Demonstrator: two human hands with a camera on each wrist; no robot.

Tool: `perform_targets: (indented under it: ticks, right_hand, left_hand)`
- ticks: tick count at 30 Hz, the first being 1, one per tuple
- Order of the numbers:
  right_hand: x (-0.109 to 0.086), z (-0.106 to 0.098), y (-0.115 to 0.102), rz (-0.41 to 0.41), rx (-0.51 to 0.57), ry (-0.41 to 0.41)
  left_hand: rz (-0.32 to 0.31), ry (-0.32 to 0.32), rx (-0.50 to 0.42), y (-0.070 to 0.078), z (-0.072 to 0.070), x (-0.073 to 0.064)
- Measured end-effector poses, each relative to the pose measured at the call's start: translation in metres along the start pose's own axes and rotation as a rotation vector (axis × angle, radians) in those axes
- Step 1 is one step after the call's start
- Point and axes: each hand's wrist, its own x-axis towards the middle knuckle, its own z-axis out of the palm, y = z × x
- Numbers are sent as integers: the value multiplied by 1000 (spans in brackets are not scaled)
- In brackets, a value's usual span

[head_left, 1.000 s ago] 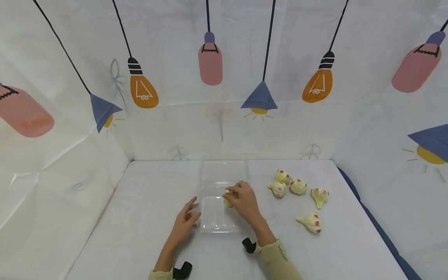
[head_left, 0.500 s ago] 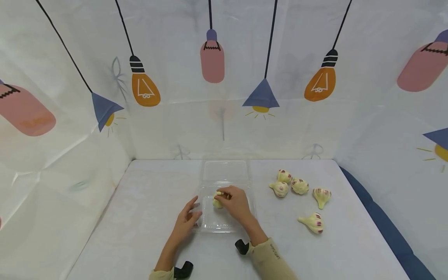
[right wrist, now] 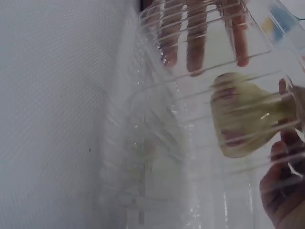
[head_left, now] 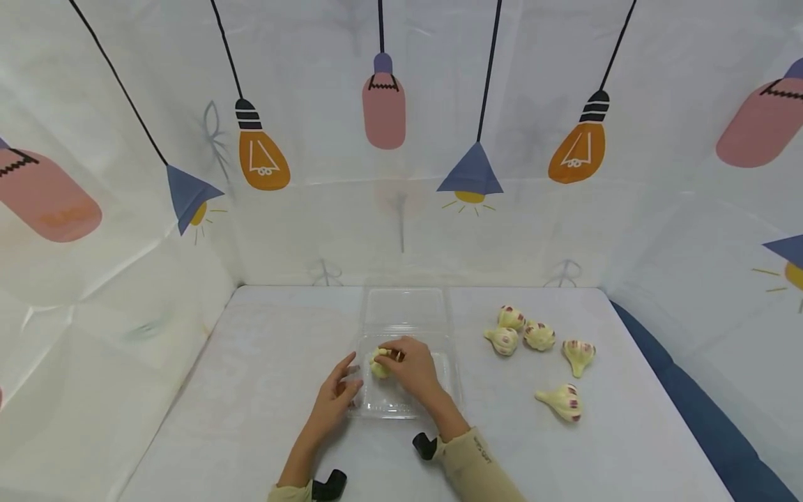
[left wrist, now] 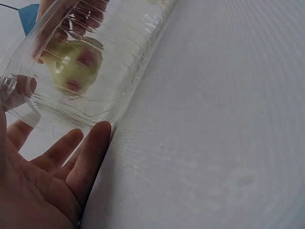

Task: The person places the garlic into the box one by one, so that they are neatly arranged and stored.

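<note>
My right hand (head_left: 410, 366) pinches a garlic bulb (head_left: 379, 364) by its stem, inside the left part of a clear plastic clamshell box (head_left: 401, 404). Through the box wall, the bulb (right wrist: 238, 114) shows pale yellow with purple-red patches in the right wrist view. My left hand (head_left: 334, 397) is at the box's left side, fingers spread and fairly straight, its fingertips by the wall. In the left wrist view the left hand (left wrist: 52, 167) lies close against the box's outer side, and the bulb (left wrist: 74, 67) shows through the plastic. The box lid (head_left: 404, 307) stands open at the back.
Several more garlic bulbs (head_left: 539, 335) lie to the right of the box, a few clustered and others apart, one nearer the front (head_left: 562, 402). A white table (head_left: 270, 328) bears everything. White sheeting with printed lamps (head_left: 470, 171) hangs behind and at both sides.
My right hand has carried the garlic bulb leftward across the box, from its right side to the left part. My left hand has stayed by the box's left side.
</note>
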Motion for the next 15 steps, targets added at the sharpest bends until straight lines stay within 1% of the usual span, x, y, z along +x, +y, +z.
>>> perform_targets:
  ticks: [2, 5, 8, 12, 15]
  right_hand:
    - [2, 1, -3, 1, -11, -10]
    - [4, 3, -4, 17, -30, -31]
    - [4, 3, -6, 28, -34, -34]
    - [5, 3, -8, 18, -28, -16]
    - [7, 3, -9, -3, -30, -14]
  left_hand:
    - [3, 4, 4, -1, -1, 0]
    - [-8, 5, 15, 0, -1, 0]
    - [-13, -6, 11, 4, -2, 0]
    - [-2, -33, 8, 23, -2, -3]
    - [2, -42, 28, 37, -2, -5]
